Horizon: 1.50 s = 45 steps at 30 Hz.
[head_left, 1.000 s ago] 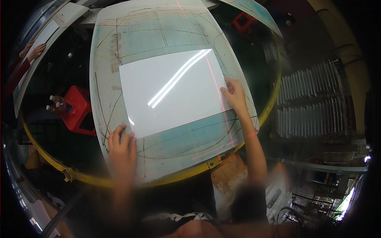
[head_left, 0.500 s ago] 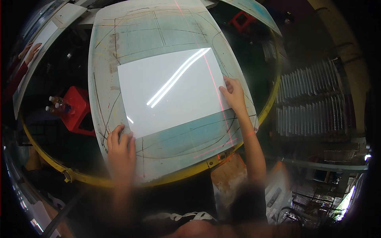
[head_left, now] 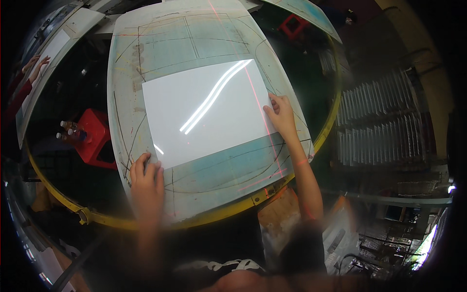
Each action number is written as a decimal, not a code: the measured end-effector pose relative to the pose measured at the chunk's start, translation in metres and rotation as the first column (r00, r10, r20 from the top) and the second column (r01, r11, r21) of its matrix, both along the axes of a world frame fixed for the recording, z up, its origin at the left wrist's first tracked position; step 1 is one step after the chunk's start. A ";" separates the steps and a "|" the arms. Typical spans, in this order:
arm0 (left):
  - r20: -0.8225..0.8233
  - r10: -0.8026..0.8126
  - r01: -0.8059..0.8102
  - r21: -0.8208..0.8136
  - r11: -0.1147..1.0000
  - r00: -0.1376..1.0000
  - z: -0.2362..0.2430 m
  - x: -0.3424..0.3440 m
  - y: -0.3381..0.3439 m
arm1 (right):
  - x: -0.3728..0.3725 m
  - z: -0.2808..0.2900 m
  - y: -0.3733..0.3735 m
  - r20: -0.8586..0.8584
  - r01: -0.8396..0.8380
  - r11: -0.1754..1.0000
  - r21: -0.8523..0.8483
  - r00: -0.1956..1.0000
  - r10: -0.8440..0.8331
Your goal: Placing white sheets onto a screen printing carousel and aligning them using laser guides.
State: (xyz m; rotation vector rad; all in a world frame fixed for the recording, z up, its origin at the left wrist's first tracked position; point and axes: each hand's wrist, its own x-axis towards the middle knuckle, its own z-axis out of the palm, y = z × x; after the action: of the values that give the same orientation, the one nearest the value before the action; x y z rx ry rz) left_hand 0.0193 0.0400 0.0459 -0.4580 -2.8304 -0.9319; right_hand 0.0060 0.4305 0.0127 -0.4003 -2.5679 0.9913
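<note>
A glossy white sheet (head_left: 204,117) lies on a pale, blue-stained board (head_left: 233,160) covered in pencilled lines. My right hand (head_left: 281,116) pinches the sheet's right edge, thumb on top and fingers bent at the rim. At the lower left corner of the sheet is my left hand (head_left: 147,182), its fingers apart and resting on the board; the fingertips are close to the corner, though whether they touch it I cannot tell. Thin red light lines cross the board and the sheet's right side, and a bright double reflection runs across the sheet.
A yellow ring (head_left: 233,210) curves around below the board. On the left, a red stool (head_left: 95,146) carries several bottles (head_left: 73,134). Another person's hands (head_left: 36,68) work on a white sheet at a neighbouring board. Racks of thin stacked sheets (head_left: 377,117) stand to the right.
The board, the sheet and my right hand sit slightly further left in view. The other person's fingers have spread a little. My grip on the sheet's right edge looks the same.
</note>
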 end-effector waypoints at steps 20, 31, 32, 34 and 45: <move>-0.278 -0.186 0.129 -0.209 0.969 0.943 -0.002 0.017 -0.005 | 0.009 0.003 -0.007 0.117 0.006 0.943 0.332 0.992 -0.047; -0.673 -0.139 0.305 0.135 0.943 0.727 -0.065 0.057 -0.024 | 0.342 0.041 -0.030 0.271 0.108 0.918 0.381 0.937 -0.222; -0.661 -0.156 0.323 0.137 0.936 0.734 -0.069 0.059 -0.019 | 0.373 0.054 -0.038 0.387 0.209 0.926 0.313 0.862 -0.326; -0.421 -0.196 0.322 0.251 0.913 0.885 -0.074 0.064 -0.011 | 0.436 0.050 -0.047 0.507 0.324 0.904 0.278 0.750 -0.425; -0.636 -0.300 0.392 0.005 0.920 0.711 -0.065 0.102 0.032 | 0.539 0.020 -0.108 0.447 0.517 0.783 0.346 0.643 -0.622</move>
State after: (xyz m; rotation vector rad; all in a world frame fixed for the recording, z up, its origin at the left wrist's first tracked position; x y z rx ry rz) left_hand 0.1216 0.0720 -0.0189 -1.0859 -2.0838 -0.8187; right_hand 0.5449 0.3223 0.0329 -1.5292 -2.6414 0.4162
